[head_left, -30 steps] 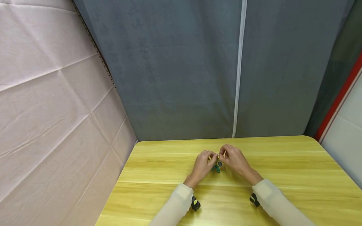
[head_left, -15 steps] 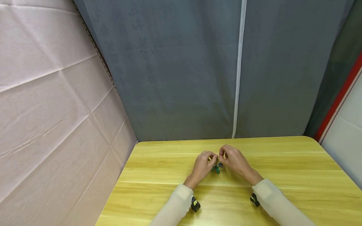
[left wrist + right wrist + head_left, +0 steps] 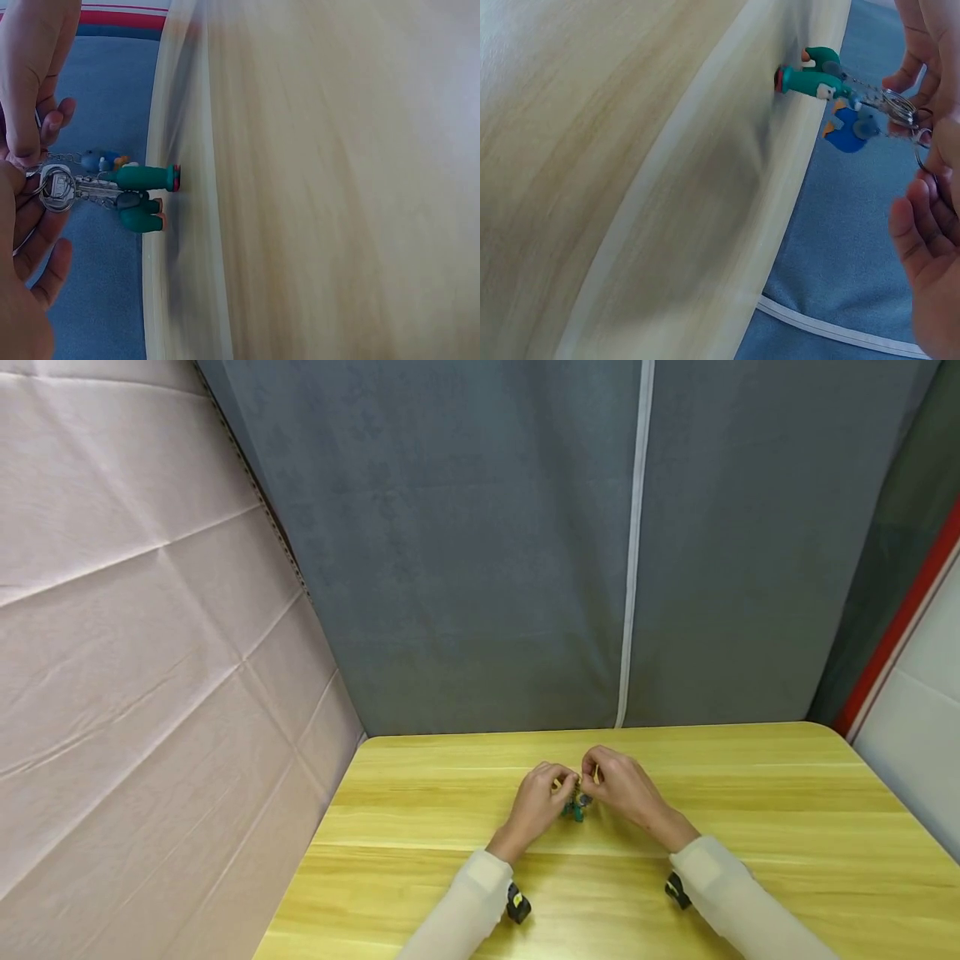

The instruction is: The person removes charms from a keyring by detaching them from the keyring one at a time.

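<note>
Head view: left hand (image 3: 536,797) and right hand (image 3: 622,787) meet over the far part of the worktop (image 3: 420,843), fingertips close together. The key bunch hangs between them, its green charm (image 3: 577,815) lowest. Metal parts too small to read here.

Left wrist view: left thumb and fingers pinch the silver key ring (image 3: 73,189), with a key (image 3: 96,187) at it. Blue charm (image 3: 91,160) trails on a chain (image 3: 67,157) that runs toward the right fingertips. Cannot tell whether the green charm touches the worktop.

Right wrist view: right fingers curled, gripping the ringwork opposite the left; exact contact partly hidden. Blue charm hangs beside the green.

Judgement: fine ring work in hand, probably at the blue charm's link. Next move seems to call for a firm left pinch and small, precise right fingertip motion.
</note>
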### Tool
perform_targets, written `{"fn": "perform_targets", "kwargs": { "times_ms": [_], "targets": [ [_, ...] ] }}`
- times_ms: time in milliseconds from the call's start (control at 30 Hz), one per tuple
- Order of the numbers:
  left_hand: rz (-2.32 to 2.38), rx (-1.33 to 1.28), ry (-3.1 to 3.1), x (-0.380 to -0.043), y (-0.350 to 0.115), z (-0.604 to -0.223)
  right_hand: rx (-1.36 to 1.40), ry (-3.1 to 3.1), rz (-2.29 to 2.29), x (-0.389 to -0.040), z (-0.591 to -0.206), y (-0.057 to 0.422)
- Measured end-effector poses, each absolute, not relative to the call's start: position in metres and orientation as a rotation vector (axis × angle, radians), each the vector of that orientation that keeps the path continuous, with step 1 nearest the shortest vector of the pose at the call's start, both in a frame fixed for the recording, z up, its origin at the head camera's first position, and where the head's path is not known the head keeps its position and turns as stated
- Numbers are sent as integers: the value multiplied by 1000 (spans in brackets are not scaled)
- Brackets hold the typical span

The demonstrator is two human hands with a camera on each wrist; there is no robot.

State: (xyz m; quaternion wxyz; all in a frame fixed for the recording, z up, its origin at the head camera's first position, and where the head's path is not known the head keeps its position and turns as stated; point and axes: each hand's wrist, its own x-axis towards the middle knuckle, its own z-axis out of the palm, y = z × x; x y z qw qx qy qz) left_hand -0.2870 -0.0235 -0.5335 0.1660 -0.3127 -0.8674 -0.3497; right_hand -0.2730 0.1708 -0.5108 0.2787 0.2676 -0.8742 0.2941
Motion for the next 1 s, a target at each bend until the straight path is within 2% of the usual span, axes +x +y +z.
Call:
{"fn": "perform_targets", "kwargs": {
  "times_ms": [533, 1000],
  "targets": [
    [-778, -969, -2453, -287, -27, -533, 839, -2551, 757, -272, -497, 180],
    [-834, -1017, -2458, -285, -30, -530, 1011, -2577, 745, -271, -495, 184]
  ]
}}
